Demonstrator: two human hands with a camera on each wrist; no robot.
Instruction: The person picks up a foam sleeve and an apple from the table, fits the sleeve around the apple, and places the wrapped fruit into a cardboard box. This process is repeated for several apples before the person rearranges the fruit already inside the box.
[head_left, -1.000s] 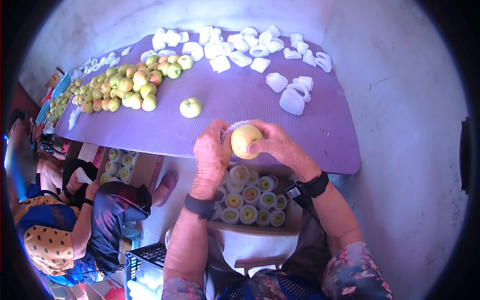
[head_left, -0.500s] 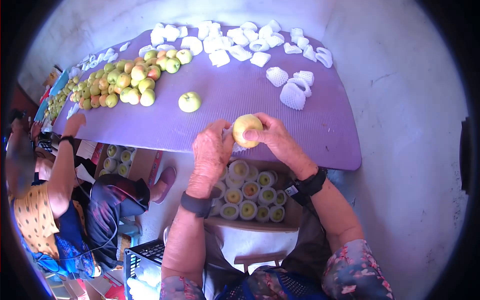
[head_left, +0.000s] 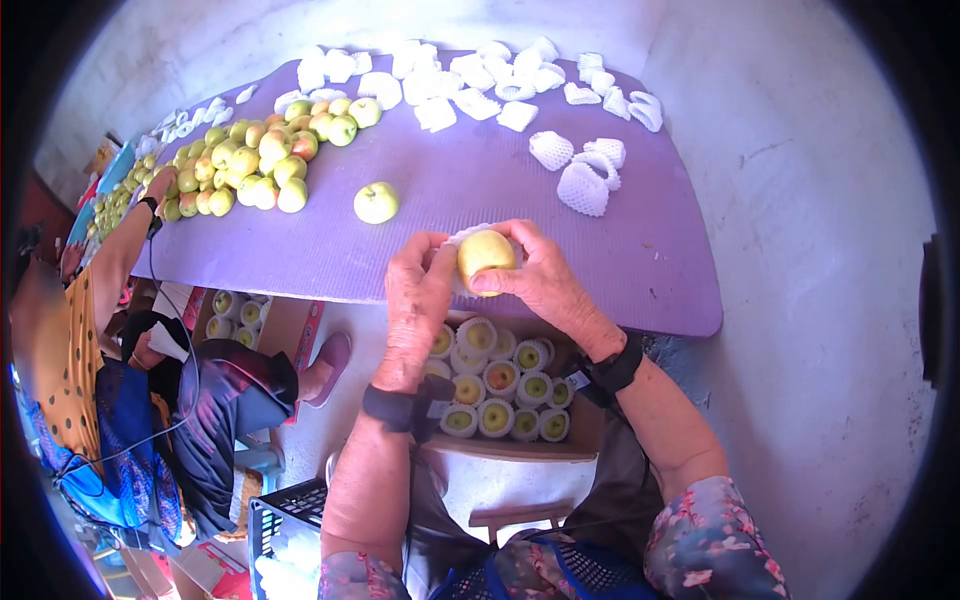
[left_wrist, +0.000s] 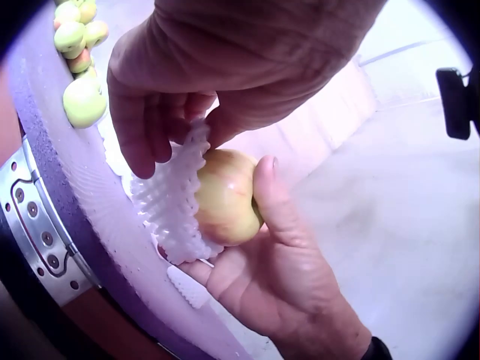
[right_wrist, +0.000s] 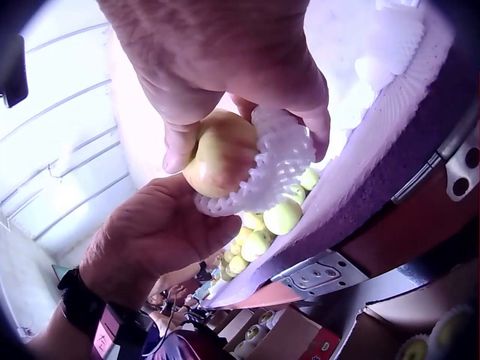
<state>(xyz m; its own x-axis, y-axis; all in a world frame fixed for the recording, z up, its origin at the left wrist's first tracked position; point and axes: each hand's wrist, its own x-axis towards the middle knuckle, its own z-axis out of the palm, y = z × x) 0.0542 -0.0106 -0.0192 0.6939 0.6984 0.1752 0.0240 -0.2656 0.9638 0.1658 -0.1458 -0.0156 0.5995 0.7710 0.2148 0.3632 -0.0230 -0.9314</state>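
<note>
Sleeving of yellow apple [head_left: 486, 257] is judged partway in head view; apple is held above near edge of ribbed purple mat [head_left: 450, 190], left of which heap of apples [head_left: 243, 161] is piled. Net must be eased over bare side untorn. In left wrist view, knobbly white foam net [left_wrist: 169, 206] is pinched by left hand [left_wrist: 240, 52]; smooth, round apple is cradled by right hand [left_wrist: 281, 289], opened apple-wide. In right wrist view, red-blushed skin is left bare outside net, pressed by right thumb.

Bright bluish-purple light, glare in wrist cams; fisheye distortion, dark corners, close hands [left_wrist: 240, 60] sl. soft.
</note>
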